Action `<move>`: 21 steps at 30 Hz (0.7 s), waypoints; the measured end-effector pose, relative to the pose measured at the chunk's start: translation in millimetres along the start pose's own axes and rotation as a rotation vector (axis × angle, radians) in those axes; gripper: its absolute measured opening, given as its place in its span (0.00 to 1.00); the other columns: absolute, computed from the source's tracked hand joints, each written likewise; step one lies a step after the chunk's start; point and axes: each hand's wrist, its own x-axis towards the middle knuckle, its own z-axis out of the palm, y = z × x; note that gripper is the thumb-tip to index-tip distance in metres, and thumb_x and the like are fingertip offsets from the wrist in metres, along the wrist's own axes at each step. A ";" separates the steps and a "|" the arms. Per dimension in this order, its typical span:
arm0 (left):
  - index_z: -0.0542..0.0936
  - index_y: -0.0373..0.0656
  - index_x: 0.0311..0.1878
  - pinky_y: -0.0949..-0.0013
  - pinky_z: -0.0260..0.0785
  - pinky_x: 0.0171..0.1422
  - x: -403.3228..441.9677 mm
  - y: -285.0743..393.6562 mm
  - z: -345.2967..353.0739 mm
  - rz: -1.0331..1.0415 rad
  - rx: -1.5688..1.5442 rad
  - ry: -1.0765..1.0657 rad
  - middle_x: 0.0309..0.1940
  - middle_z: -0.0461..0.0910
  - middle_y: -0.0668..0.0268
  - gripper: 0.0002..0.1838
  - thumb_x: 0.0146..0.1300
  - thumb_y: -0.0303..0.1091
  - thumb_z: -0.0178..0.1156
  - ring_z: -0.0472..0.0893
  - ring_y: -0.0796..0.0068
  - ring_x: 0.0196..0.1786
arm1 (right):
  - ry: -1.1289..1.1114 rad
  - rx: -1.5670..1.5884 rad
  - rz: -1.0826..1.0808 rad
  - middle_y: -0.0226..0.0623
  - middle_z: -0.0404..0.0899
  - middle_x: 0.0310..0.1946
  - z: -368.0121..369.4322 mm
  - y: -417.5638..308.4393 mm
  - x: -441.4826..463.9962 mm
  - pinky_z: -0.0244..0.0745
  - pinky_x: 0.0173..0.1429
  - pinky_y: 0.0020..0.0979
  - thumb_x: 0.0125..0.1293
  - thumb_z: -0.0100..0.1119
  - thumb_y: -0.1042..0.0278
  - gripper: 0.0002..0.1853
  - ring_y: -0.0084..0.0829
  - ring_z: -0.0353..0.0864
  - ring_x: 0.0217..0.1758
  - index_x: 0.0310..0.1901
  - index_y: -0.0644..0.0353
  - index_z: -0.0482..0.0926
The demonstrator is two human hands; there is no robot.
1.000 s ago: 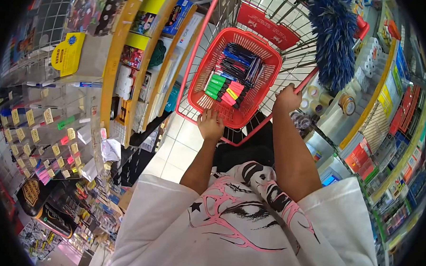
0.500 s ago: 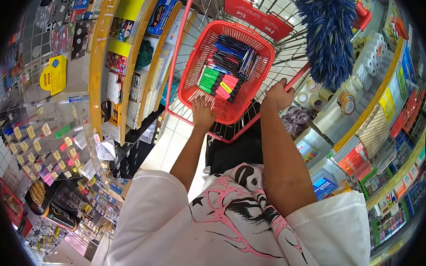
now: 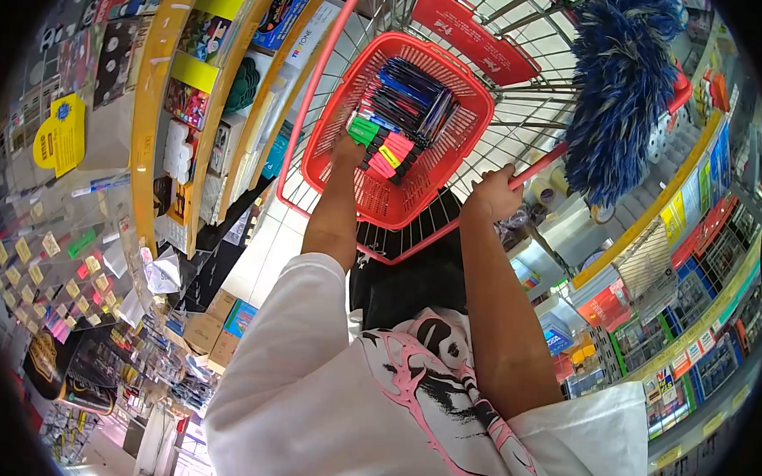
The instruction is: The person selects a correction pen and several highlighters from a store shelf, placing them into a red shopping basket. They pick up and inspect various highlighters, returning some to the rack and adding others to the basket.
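In the head view a red plastic basket (image 3: 318, 125) sits inside a wire shopping cart (image 3: 522, 116). Dark and blue pens (image 3: 412, 99) lie heaped in it, beside green highlighters (image 3: 363, 131) and pink highlighters (image 3: 395, 149), one of them with a yellow label. My left hand (image 3: 348, 150) is down in the basket, its curled fingers closed at the green highlighters; the fingertips are partly hidden. My right hand (image 3: 495, 194) is closed around the cart's red handle (image 3: 539, 167).
A blue feather duster (image 3: 621, 95) leans at the cart's right side. Stocked shelves (image 3: 653, 241) line the right, and a wooden-edged shelf (image 3: 156, 126) stands close on the left. Pale floor tiles (image 3: 270, 250) show beside the cart.
My left hand has gone from the basket's near rim up and left to the green highlighters. The right hand stays on the handle. The whole view has shifted slightly.
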 end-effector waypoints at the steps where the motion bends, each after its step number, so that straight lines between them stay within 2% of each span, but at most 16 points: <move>1: 0.58 0.37 0.69 0.54 0.62 0.72 3.2 -0.7 6.7 -0.035 -0.008 0.006 0.68 0.63 0.50 0.41 0.56 0.42 0.64 0.65 0.48 0.70 | -0.002 0.011 0.013 0.43 0.78 0.17 -0.7 -2.9 -2.3 0.75 0.28 0.40 0.62 0.54 0.55 0.19 0.38 0.78 0.18 0.29 0.67 0.77; 3: 0.56 0.38 0.70 0.55 0.60 0.73 0.7 -1.9 19.0 -0.038 0.007 0.061 0.69 0.63 0.49 0.43 0.55 0.43 0.64 0.64 0.48 0.70 | 0.009 0.028 0.036 0.43 0.78 0.17 0.6 0.5 -2.0 0.75 0.29 0.40 0.62 0.54 0.54 0.19 0.38 0.78 0.18 0.29 0.67 0.78; 5: 0.55 0.39 0.71 0.56 0.58 0.75 -0.4 0.0 24.4 -0.027 0.019 0.119 0.69 0.62 0.49 0.44 0.55 0.44 0.64 0.63 0.47 0.71 | 0.054 -0.034 -0.061 0.41 0.79 0.17 4.9 11.2 6.2 0.75 0.27 0.38 0.62 0.54 0.54 0.19 0.36 0.78 0.18 0.30 0.67 0.78; 8: 0.61 0.38 0.68 0.55 0.61 0.73 -7.0 -1.5 33.2 -0.040 -0.007 0.208 0.66 0.64 0.47 0.40 0.55 0.44 0.64 0.65 0.47 0.68 | 0.035 0.027 0.040 0.40 0.79 0.17 -3.6 -13.3 -12.5 0.75 0.27 0.37 0.62 0.54 0.54 0.19 0.34 0.78 0.17 0.31 0.67 0.79; 10: 0.68 0.37 0.63 0.53 0.63 0.69 1.7 -10.3 28.7 0.006 -0.021 0.049 0.61 0.68 0.47 0.34 0.55 0.42 0.64 0.67 0.47 0.65 | 0.028 0.031 0.059 0.40 0.79 0.17 -2.9 -15.7 -13.9 0.75 0.26 0.36 0.63 0.54 0.54 0.20 0.33 0.79 0.17 0.31 0.67 0.79; 11: 0.73 0.35 0.56 0.52 0.64 0.66 3.0 -13.6 28.7 0.023 -0.066 0.070 0.56 0.71 0.47 0.27 0.55 0.39 0.64 0.68 0.48 0.61 | 0.026 0.043 0.053 0.40 0.79 0.17 -3.0 -16.4 -15.7 0.75 0.27 0.36 0.62 0.54 0.54 0.19 0.34 0.79 0.17 0.30 0.67 0.79; 12: 0.73 0.35 0.56 0.52 0.64 0.66 -1.5 -14.6 27.1 0.026 -0.057 0.063 0.56 0.71 0.47 0.27 0.55 0.39 0.64 0.68 0.48 0.61 | 0.030 0.055 0.048 0.40 0.79 0.16 -3.8 -15.6 -15.3 0.75 0.27 0.37 0.62 0.54 0.54 0.19 0.34 0.79 0.17 0.30 0.67 0.79; 14: 0.73 0.35 0.54 0.52 0.66 0.66 -11.2 -4.0 21.8 0.036 -0.086 0.235 0.53 0.72 0.48 0.26 0.55 0.38 0.65 0.69 0.47 0.61 | 0.070 0.014 0.003 0.40 0.78 0.15 3.5 -1.5 -3.0 0.75 0.28 0.39 0.62 0.55 0.55 0.18 0.34 0.79 0.17 0.29 0.65 0.79; 16: 0.73 0.35 0.54 0.51 0.67 0.65 -2.1 -9.3 31.7 0.060 -0.076 0.238 0.53 0.72 0.46 0.26 0.54 0.37 0.66 0.70 0.47 0.61 | 0.147 -0.101 -0.116 0.40 0.77 0.14 0.1 -7.5 -8.3 0.75 0.29 0.40 0.61 0.55 0.55 0.18 0.35 0.79 0.17 0.27 0.65 0.78; 18: 0.72 0.36 0.55 0.50 0.69 0.62 8.2 -11.2 34.3 0.120 -0.213 0.200 0.54 0.72 0.45 0.27 0.55 0.38 0.66 0.73 0.46 0.59 | 0.104 -0.018 -0.023 0.39 0.78 0.14 -5.3 -17.1 -16.7 0.75 0.30 0.41 0.61 0.56 0.55 0.18 0.35 0.79 0.18 0.26 0.64 0.78; 20: 0.72 0.35 0.54 0.50 0.71 0.60 13.9 -5.7 37.6 0.085 -0.193 0.151 0.55 0.73 0.44 0.28 0.55 0.42 0.68 0.76 0.45 0.57 | 0.021 -0.015 0.015 0.41 0.80 0.21 -9.6 -21.9 -19.0 0.77 0.19 0.30 0.63 0.57 0.58 0.18 0.30 0.82 0.21 0.35 0.70 0.77; 21: 0.73 0.35 0.53 0.51 0.73 0.57 14.8 -2.2 38.1 0.059 -0.159 0.144 0.53 0.75 0.44 0.29 0.54 0.44 0.68 0.77 0.45 0.56 | 0.041 -0.024 -0.036 0.40 0.81 0.21 -8.7 -21.5 -19.2 0.79 0.20 0.31 0.63 0.57 0.58 0.17 0.29 0.83 0.22 0.36 0.69 0.78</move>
